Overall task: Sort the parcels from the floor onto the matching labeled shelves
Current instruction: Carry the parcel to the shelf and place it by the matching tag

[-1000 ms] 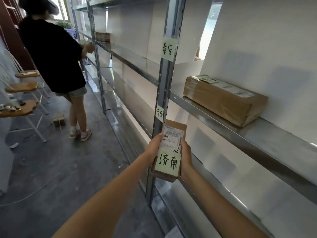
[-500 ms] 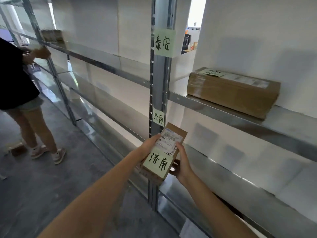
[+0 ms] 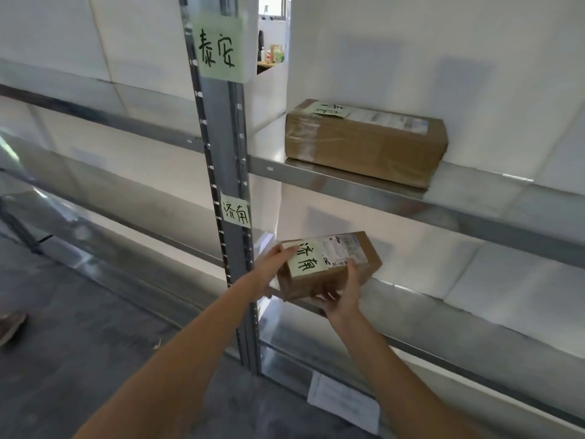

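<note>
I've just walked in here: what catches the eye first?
Two hands, left and right, hold a small parcel at the lower shelf. Its green note matches the post label beside it. A bigger parcel lies on the shelf above.

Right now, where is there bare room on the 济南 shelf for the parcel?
Bare shelf runs right of the small parcel, gripped by left hand and right hand. It is tight at the upright post. Above, the large parcel fills the left end.
</note>
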Motion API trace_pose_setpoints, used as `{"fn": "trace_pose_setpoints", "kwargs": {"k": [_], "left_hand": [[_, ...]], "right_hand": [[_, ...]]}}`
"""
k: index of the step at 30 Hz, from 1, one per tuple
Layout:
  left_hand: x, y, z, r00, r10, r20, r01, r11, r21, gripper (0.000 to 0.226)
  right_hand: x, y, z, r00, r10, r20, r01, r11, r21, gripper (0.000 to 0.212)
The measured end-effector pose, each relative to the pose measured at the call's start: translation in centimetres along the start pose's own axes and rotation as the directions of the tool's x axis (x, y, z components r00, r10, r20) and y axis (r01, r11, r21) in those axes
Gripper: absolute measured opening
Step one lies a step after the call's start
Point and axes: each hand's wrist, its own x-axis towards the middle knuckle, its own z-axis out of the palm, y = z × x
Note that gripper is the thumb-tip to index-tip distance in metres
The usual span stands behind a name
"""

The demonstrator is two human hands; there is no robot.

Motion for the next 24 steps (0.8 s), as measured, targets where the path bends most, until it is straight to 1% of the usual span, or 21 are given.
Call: {"fn": "trace_pose_setpoints", "kwargs": {"k": [2, 4, 6, 7, 9, 10, 12, 13, 14, 15, 17, 18, 20, 21, 22, 24], "left_hand": [[1.1, -0.4, 0.1, 1.0, -0.008, 0.017, 0.01, 0.997, -0.075, 0.048], [2.3, -0.7, -0.3, 1.0, -0.02, -0.007, 0.02, 0.995, -0.096, 0.067], [3.3, -0.5, -0.8, 0.998, -0.058, -0.004, 0.058, 0.995, -0.079, 0.072], [3.8, -0.4, -1.2, 0.997, -0.078, 0.011, 0.078, 0.995, -0.058, 0.07], [4.9, -0.1, -1.9, 0.995, -0.09, 0.038, 0.091, 0.996, -0.018, 0.062], [5.5, 0.1, -2.3, 0.995, -0.086, 0.046, 0.087, 0.996, -0.005, 0.057], [6.6, 0.3, -3.0, 0.994, -0.075, 0.079, 0.074, 0.997, 0.023, 0.052], [7.2, 0.4, -3.3, 0.991, -0.08, 0.103, 0.077, 0.996, 0.036, 0.053], [7.8, 0.4, -3.5, 0.988, -0.093, 0.125, 0.089, 0.995, 0.04, 0.056], [8.3, 0.3, -3.6, 0.984, -0.106, 0.142, 0.103, 0.994, 0.028, 0.06], [9.6, 0.1, -3.4, 0.984, -0.106, 0.145, 0.112, 0.993, -0.033, 0.063], [10.2, 0.2, -3.1, 0.988, -0.091, 0.125, 0.1, 0.993, -0.065, 0.062], [11.5, 0.1, -2.5, 0.998, -0.041, 0.05, 0.047, 0.992, -0.114, 0.059], [12.1, 0.0, -2.2, 1.0, -0.013, 0.015, 0.015, 0.994, -0.111, 0.058], [12.5, -0.2, -2.0, 1.0, 0.014, -0.011, -0.015, 0.997, -0.074, 0.057], [13.5, -0.8, -2.0, 0.997, 0.067, -0.023, -0.065, 0.996, 0.061, 0.05]], "right_hand": [[0.6, 0.3, -0.3, 1.0, -0.004, 0.004, 0.004, 1.0, -0.007, 0.068], [1.2, 0.4, -0.7, 1.0, -0.012, 0.009, 0.012, 0.999, -0.035, 0.072], [1.7, 0.1, -1.1, 0.999, -0.043, -0.026, 0.04, 0.994, -0.102, 0.085], [2.0, -0.1, -1.4, 0.995, -0.067, -0.079, 0.054, 0.985, -0.163, 0.09], [2.7, -0.8, -2.2, 0.966, -0.141, -0.217, 0.077, 0.957, -0.28, 0.089], [3.1, -1.2, -2.7, 0.945, -0.205, -0.256, 0.115, 0.938, -0.327, 0.083], [3.8, -2.1, -3.3, 0.905, -0.338, -0.258, 0.207, 0.88, -0.428, 0.059], [4.1, -2.4, -3.3, 0.892, -0.38, -0.246, 0.232, 0.851, -0.471, 0.046], [4.2, -2.5, -3.1, 0.883, -0.401, -0.242, 0.241, 0.832, -0.499, 0.038], [4.3, -2.5, -2.7, 0.882, -0.401, -0.246, 0.236, 0.829, -0.507, 0.034], [4.7, -2.0, -1.9, 0.883, -0.392, -0.258, 0.226, 0.837, -0.498, 0.032], [5.0, -1.7, -1.6, 0.879, -0.399, -0.261, 0.228, 0.833, -0.503, 0.031], [5.6, -0.9, -1.1, 0.865, -0.423, -0.269, 0.237, 0.819, -0.523, 0.032], [5.9, -0.5, -1.0, 0.862, -0.432, -0.265, 0.244, 0.812, -0.53, 0.032], [6.1, -0.1, -0.9, 0.86, -0.437, -0.261, 0.247, 0.807, -0.536, 0.034], [6.7, 0.7, -1.1, 0.846, -0.452, -0.282, 0.245, 0.801, -0.547, 0.038]]}}
